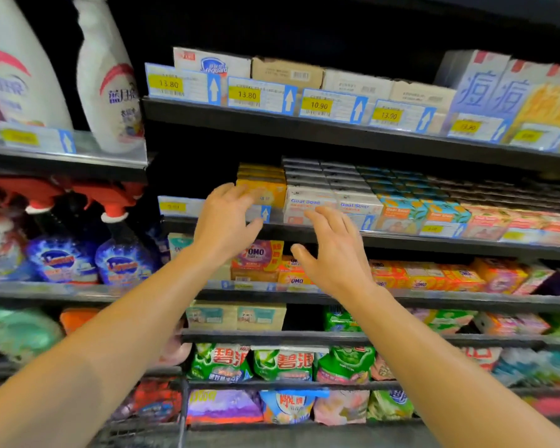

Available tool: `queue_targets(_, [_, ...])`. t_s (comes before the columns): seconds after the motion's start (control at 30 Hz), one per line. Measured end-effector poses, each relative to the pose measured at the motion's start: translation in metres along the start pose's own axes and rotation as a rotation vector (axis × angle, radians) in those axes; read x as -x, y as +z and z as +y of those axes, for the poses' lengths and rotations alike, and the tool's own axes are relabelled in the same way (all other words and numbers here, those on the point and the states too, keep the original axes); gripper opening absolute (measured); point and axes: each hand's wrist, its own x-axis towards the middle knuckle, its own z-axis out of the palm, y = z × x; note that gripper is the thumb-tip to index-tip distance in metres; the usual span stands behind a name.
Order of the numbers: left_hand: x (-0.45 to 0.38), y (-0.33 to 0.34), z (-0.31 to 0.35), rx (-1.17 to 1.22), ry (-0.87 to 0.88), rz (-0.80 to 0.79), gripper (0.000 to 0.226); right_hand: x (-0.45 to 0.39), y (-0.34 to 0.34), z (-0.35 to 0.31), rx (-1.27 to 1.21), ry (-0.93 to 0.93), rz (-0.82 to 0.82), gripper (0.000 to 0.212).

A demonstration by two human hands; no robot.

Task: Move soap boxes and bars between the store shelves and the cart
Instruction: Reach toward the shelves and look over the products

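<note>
Soap boxes, yellow-orange cardboard (262, 185), stacked at the left end of the dark metal middle shelf (401, 242), front box flush with the shelf lip. Dark open gap to the left of that stack, back to the shelf wall; dark headroom above it up to the underside of the upper shelf (304, 124).

Left hand (223, 221) raised in front of the yellow-orange stack, fingers spread and only lightly bent, fingertips overlapping the front box face. Holds nothing; actual contact with the box cannot be told. Right hand (333, 250) lower and to the right, palm toward the shelves, fingers straight and apart, thumb out to the left, nothing in it. It sits in front of the shelf edge below the white Goat Soap boxes (307, 202). Clear gap between the two hands.

Row on the middle shelf, left to right: yellow-orange stack, white Goat Soap boxes touching it, then teal-and-orange soap boxes (401, 211), then pink boxes (488, 221), all packed side by side to the front edge. Blue-framed yellow price tags (246, 94) clipped along the upper shelf lip, pale and brown cartons behind them.

Shelf below holds purple and orange OMO soap packs (259, 258), close-packed. Lower still, green bagged detergent (282, 363). Left bay: white detergent bottles (110, 88) up top, red-trigger spray bottles (120, 240) beneath. Black wire cart edge (181, 415) at bottom centre, blurred.
</note>
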Motion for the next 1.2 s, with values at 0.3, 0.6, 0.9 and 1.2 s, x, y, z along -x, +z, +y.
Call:
queue_targets(0.3, [0.186, -0.008, 0.027, -0.046, -0.165, -0.212, 0.056, 0.137, 0.021, -0.028, -0.076, -0.101, -0.153, 0.065])
queue_targets(0.6, [0.375, -0.036, 0.013, -0.16, -0.228, -0.418, 0.053, 0.261, 0.081, -0.094, -0.17, -0.183, -0.427, 0.07])
queue_targets(0.9, [0.485, -0.076, -0.086, -0.155, -0.495, -0.449, 0.056, 0.294, 0.136, -0.174, -0.178, -0.326, -0.639, 0.07])
queue_targets(1.2, [0.533, -0.093, -0.253, -0.074, -0.638, -0.545, 0.057, 0.267, 0.247, -0.313, -0.176, -0.32, -0.811, 0.075])
